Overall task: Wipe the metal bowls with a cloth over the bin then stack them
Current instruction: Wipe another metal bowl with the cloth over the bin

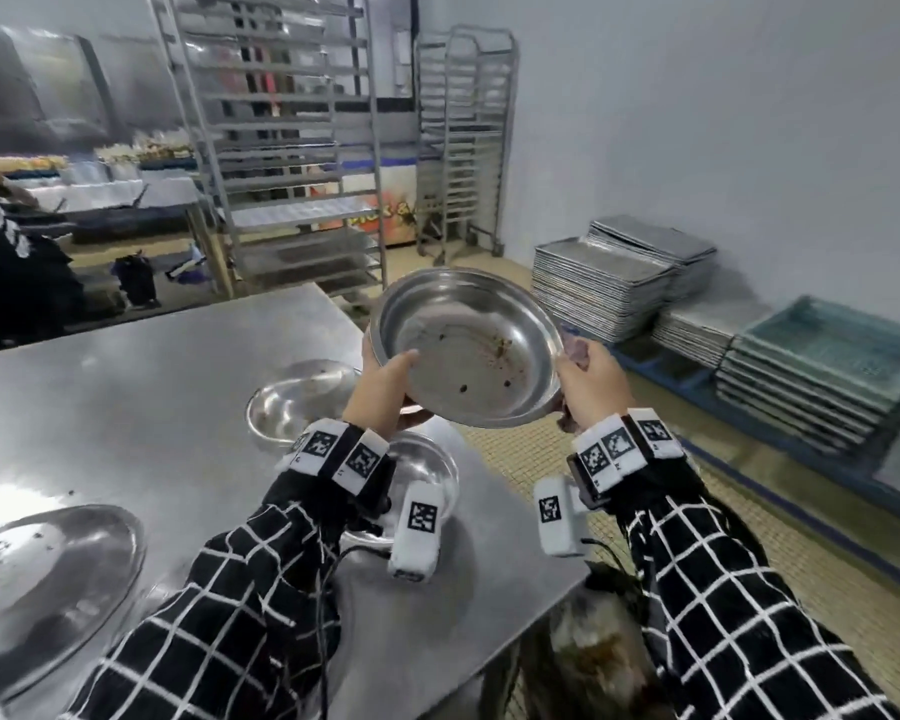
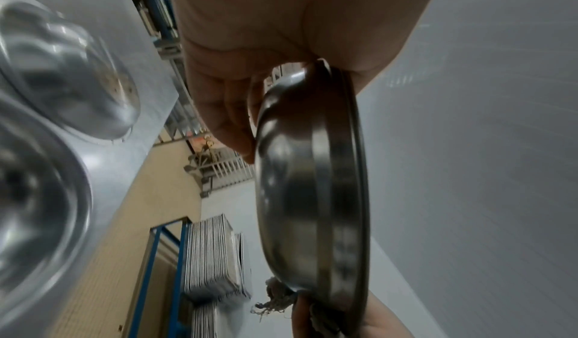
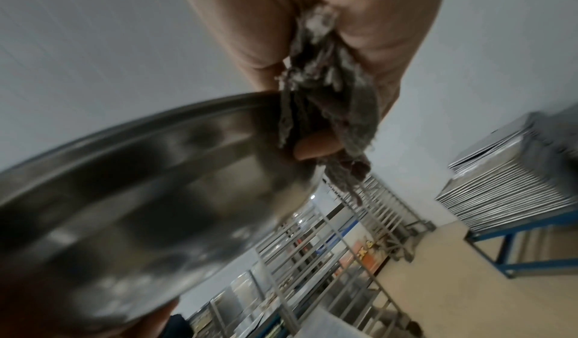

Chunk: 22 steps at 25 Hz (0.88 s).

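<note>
A shallow metal bowl (image 1: 463,345) with brown food specks inside is held in the air past the table's right edge, tilted toward me. My left hand (image 1: 385,387) grips its left rim, thumb inside and fingers behind. From the left wrist view the bowl (image 2: 300,195) shows edge-on under the left hand (image 2: 250,46). My right hand (image 1: 588,376) pinches a frayed grey cloth (image 1: 575,348) against the right rim. In the right wrist view the cloth (image 3: 328,101) hangs from the right hand (image 3: 312,21) over the bowl (image 3: 140,195). The bin (image 1: 593,662) sits low beside the table.
On the steel table (image 1: 126,381) are two smaller bowls (image 1: 302,397) (image 1: 422,470) and a large soiled dish (image 1: 48,563). Stacked trays (image 1: 604,283) line the right wall. Tray racks (image 1: 292,148) stand behind. Another person (image 1: 11,262) is at far left.
</note>
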{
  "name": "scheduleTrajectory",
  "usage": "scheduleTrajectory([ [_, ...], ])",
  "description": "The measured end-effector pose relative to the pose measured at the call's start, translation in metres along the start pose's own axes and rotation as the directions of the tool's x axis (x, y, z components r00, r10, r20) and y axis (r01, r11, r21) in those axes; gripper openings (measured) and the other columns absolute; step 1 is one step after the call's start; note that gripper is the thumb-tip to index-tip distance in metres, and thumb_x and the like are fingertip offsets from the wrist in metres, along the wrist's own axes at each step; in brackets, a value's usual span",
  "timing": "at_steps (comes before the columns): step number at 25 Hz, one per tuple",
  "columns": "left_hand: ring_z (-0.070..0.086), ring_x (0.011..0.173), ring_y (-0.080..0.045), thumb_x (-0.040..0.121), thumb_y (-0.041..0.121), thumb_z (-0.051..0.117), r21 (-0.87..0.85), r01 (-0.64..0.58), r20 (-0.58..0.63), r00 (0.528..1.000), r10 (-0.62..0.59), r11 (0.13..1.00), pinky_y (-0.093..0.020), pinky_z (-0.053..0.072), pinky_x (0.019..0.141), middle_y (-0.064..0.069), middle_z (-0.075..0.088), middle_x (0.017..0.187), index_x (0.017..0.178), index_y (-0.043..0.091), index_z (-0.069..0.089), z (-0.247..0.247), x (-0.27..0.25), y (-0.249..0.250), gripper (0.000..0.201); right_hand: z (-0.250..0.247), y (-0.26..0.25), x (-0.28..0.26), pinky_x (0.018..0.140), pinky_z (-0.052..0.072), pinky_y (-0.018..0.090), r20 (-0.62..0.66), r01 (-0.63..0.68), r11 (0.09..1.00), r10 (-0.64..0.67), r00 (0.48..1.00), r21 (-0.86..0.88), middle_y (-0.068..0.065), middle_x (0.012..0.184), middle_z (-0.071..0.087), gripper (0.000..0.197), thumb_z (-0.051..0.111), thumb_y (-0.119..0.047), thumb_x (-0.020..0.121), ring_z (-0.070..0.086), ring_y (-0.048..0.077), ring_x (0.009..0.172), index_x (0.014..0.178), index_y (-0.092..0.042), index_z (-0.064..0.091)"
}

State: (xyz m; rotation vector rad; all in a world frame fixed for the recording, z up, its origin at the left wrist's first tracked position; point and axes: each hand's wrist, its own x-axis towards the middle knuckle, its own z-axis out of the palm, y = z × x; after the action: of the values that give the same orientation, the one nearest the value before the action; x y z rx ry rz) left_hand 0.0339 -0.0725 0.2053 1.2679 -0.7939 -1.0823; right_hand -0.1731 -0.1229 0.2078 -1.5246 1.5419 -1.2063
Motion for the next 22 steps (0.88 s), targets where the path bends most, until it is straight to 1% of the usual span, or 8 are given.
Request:
scheduleTrajectory([
  [2, 0.066, 0.087, -0.026, 0.094, 0.036, 0.048, -0.004, 0.042, 0.035, 0.998, -0.042, 0.999, -0.028, 0.054, 0.054, -0.014, 0.063, 0.114, 0.135, 0.023, 0.044, 0.03, 0.004, -0.017, 0.043, -0.029, 0.023, -0.001, 0.058, 0.042, 0.022, -0.011, -0.017, 1.0, 0.018, 1.0, 0.006, -0.006, 0.103, 0.059, 0.026, 0.049, -0.029, 0.097, 0.058, 0.011, 0.083, 0.121, -0.02, 0.053],
  [4, 0.063, 0.098, -0.029, 0.096, 0.046, 0.042, 0.021, 0.053, 0.049, 0.997, -0.054, 0.998, -0.037, 0.057, 0.067, -0.014, 0.06, 0.12, 0.133, 0.023, 0.046, 0.06, 0.007, -0.032, 0.043, -0.054, 0.049, 0.006, 0.064, 0.048, 0.026, -0.014, -0.038, 0.999, 0.038, 0.999, -0.003, -0.007, 0.107, 0.06, 0.029, 0.05, -0.031, 0.096, 0.06, 0.011, 0.088, 0.123, -0.022, 0.054],
  [6, 0.061, 0.1, -0.031, 0.098, 0.05, 0.036, 0.081, 0.058, 0.026, 0.998, -0.06, 0.995, -0.042, 0.058, 0.075, -0.015, 0.057, 0.12, 0.133, 0.02, 0.044, 0.089, 0.012, -0.05, 0.046, -0.083, 0.078, 0.017, 0.063, 0.042, 0.011, 0.003, -0.024, 0.998, 0.025, 1.0, -0.053, -0.008, 0.102, 0.062, 0.025, 0.052, -0.026, 0.096, 0.058, 0.002, 0.079, 0.12, -0.018, 0.056],
  [9, 0.06, 0.097, -0.029, 0.099, 0.051, 0.032, 0.2, -0.005, 0.002, 1.0, 0.004, 0.98, -0.034, 0.057, 0.063, -0.014, 0.055, 0.119, 0.138, 0.019, 0.041, 0.12, 0.024, -0.072, 0.051, -0.115, 0.116, 0.041, 0.046, 0.038, 0.003, 0.025, -0.007, 0.997, 0.008, 1.0, -0.071, -0.016, 0.08, 0.06, 0.014, 0.052, -0.02, 0.096, 0.052, -0.008, 0.055, 0.11, -0.02, 0.056],
  [12, 0.052, 0.119, -0.035, 0.098, 0.055, 0.03, 0.34, -0.021, -0.001, 1.0, 0.023, 0.94, -0.049, 0.047, 0.096, -0.013, 0.051, 0.133, 0.147, 0.024, 0.032, 0.153, 0.038, -0.096, 0.058, -0.141, 0.139, 0.075, 0.058, 0.045, 0.01, 0.15, 0.012, 0.997, 0.0, 0.989, -0.076, -0.014, 0.096, 0.063, 0.019, 0.045, -0.035, 0.098, 0.06, -0.003, 0.075, 0.114, -0.029, 0.054],
  [16, 0.047, 0.127, -0.033, 0.085, 0.074, 0.033, 0.421, -0.014, 0.051, 0.999, -0.008, 0.907, -0.052, 0.034, 0.109, -0.009, 0.049, 0.14, 0.148, 0.031, 0.026, 0.195, 0.046, -0.12, 0.076, -0.145, 0.159, 0.129, 0.091, 0.045, 0.023, 0.337, 0.256, 0.94, -0.171, 0.926, -0.224, -0.006, 0.118, 0.056, 0.033, 0.047, -0.029, 0.098, 0.053, 0.009, 0.108, 0.129, -0.021, 0.056],
  [19, 0.049, 0.124, -0.022, 0.092, 0.062, 0.034, 0.417, -0.01, 0.086, 0.996, -0.029, 0.909, -0.042, 0.032, 0.111, -0.003, 0.053, 0.135, 0.148, 0.029, 0.027, 0.214, 0.042, -0.121, 0.065, -0.126, 0.172, 0.156, 0.09, 0.033, 0.007, 0.379, 0.439, 0.859, -0.327, 0.866, -0.262, 0.005, 0.114, 0.053, 0.035, 0.057, -0.017, 0.093, 0.051, 0.015, 0.103, 0.128, -0.014, 0.059],
  [22, 0.064, 0.097, 0.0, 0.096, 0.052, 0.037, 0.396, -0.018, 0.099, 0.995, -0.024, 0.918, -0.018, 0.049, 0.089, 0.005, 0.065, 0.111, 0.136, 0.033, 0.037, 0.229, 0.046, -0.12, 0.044, -0.107, 0.179, 0.171, 0.094, 0.029, 0.007, 0.438, 0.565, 0.786, -0.428, 0.79, -0.25, 0.013, 0.12, 0.052, 0.031, 0.059, -0.01, 0.091, 0.053, 0.025, 0.108, 0.121, -0.005, 0.063],
])
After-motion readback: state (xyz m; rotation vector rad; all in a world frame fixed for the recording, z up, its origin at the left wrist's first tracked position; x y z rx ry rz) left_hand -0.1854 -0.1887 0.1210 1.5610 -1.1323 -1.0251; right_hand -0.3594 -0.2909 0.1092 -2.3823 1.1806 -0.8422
